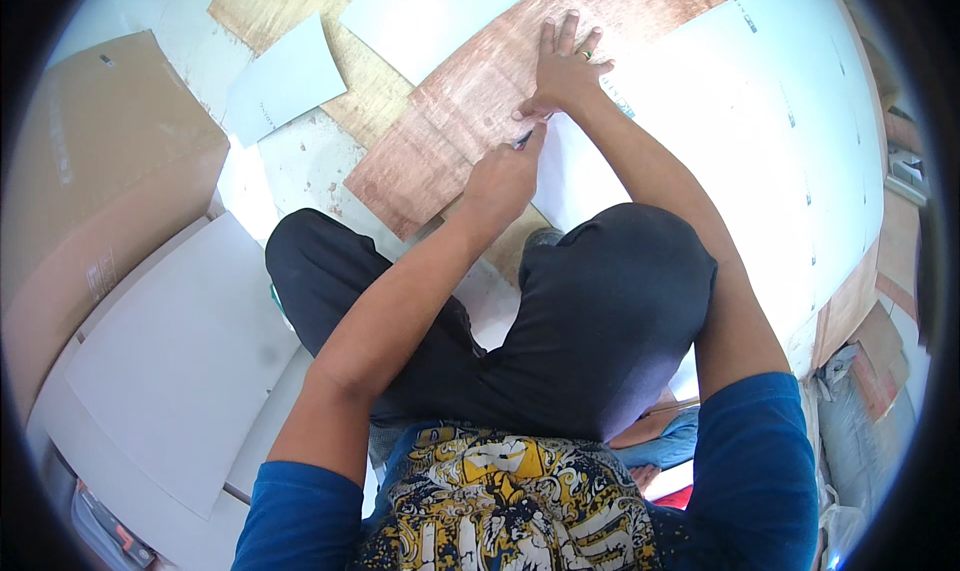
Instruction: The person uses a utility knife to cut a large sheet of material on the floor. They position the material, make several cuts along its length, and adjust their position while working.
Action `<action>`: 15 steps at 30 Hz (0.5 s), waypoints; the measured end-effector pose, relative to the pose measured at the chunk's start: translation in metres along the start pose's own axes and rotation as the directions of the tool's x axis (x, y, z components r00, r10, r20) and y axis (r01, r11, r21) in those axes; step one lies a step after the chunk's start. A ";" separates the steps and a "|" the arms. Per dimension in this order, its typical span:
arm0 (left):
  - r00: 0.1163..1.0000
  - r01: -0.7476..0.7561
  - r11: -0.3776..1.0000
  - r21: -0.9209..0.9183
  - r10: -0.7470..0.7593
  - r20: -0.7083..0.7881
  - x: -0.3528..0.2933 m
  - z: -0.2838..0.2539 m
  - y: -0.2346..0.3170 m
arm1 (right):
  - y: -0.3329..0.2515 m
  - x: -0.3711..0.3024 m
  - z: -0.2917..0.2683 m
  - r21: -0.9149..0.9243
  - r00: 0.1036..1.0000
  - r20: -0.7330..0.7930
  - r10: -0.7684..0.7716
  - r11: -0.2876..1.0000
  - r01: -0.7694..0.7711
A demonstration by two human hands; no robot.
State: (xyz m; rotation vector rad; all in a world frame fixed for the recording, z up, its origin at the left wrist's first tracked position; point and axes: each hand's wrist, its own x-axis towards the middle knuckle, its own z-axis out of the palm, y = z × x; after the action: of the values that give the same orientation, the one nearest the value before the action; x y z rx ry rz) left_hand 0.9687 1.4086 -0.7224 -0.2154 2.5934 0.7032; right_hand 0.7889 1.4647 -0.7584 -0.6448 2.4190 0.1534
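Note:
My left hand [503, 183] is closed around a slim tool that looks like a utility knife [522, 141]; most of it is hidden in the fist. Its tip is by the edge of a large glossy white sheet [740, 141], where the sheet meets a reddish-brown plywood board [455, 121]. Just beyond, my right hand [567, 71] lies with its fingers spread on the plywood, the thumb close to the tool. There is a ring on one of its fingers. The right forearm passes over the white sheet.
Smaller white pieces [285, 83] lie on paler plywood [375, 106] at the far left. A large cardboard box [110, 161] stands left, with white panels [180, 361] nearer me. Part of another person, in blue denim [665, 441], shows beneath my right side. Wrapped items [860, 411] lie at right.

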 end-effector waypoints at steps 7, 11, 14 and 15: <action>0.999 0.028 1.000 0.005 -0.028 0.044 -0.009 -0.002 -0.010 | -0.001 -0.001 0.002 0.010 1.000 0.005 -0.016 1.000 0.016; 0.973 0.120 0.991 0.063 -0.130 0.191 -0.030 -0.019 -0.015 | 0.002 -0.002 0.000 -0.022 1.000 -0.006 -0.012 1.000 0.012; 0.970 0.107 0.983 0.151 -0.137 0.201 -0.048 -0.019 -0.027 | 0.002 -0.001 -0.003 -0.014 1.000 -0.005 -0.022 1.000 0.022; 0.968 0.110 0.984 0.142 -0.138 0.208 -0.052 -0.019 -0.031 | 0.001 -0.001 -0.002 -0.009 1.000 0.000 -0.020 1.000 0.020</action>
State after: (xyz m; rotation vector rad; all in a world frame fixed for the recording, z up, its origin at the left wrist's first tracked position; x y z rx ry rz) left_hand 1.0157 1.3742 -0.6976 -0.2440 2.3826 0.4825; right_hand 0.7880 1.4660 -0.7560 -0.6728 2.4122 0.1561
